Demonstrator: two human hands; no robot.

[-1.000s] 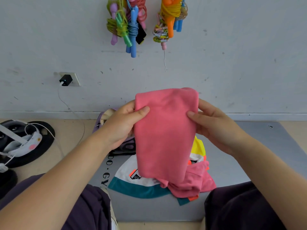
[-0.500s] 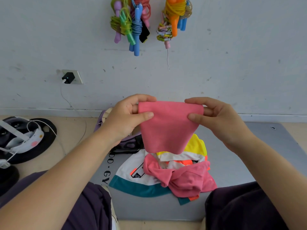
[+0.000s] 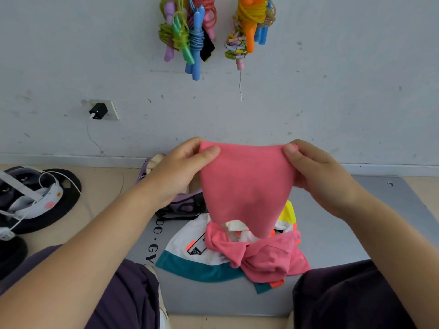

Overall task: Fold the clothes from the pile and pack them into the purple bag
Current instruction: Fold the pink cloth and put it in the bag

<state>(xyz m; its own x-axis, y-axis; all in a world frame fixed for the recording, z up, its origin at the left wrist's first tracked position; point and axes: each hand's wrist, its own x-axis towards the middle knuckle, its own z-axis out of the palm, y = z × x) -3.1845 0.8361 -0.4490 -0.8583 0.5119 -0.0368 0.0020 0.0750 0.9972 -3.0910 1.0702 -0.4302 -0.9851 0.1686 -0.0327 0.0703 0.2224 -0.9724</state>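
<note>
A folded pink garment hangs in front of me, stretched between both hands. My left hand pinches its top left corner with thumb and fingers. My right hand pinches the top right corner. Below it, on the grey mat, lies the pile of clothes: a white and teal shirt, another pink piece, and yellow and orange fabric. The purple bag sits on the floor behind my left hand, mostly hidden by it.
Coloured skipping ropes hang on the wall above. A charger sits in a wall socket at the left. A headset with white cable lies on a black disc at far left. My knees frame the mat's near edge.
The pink garment has been folded shorter and lowered, and both hands now pull its top edge wider apart.
</note>
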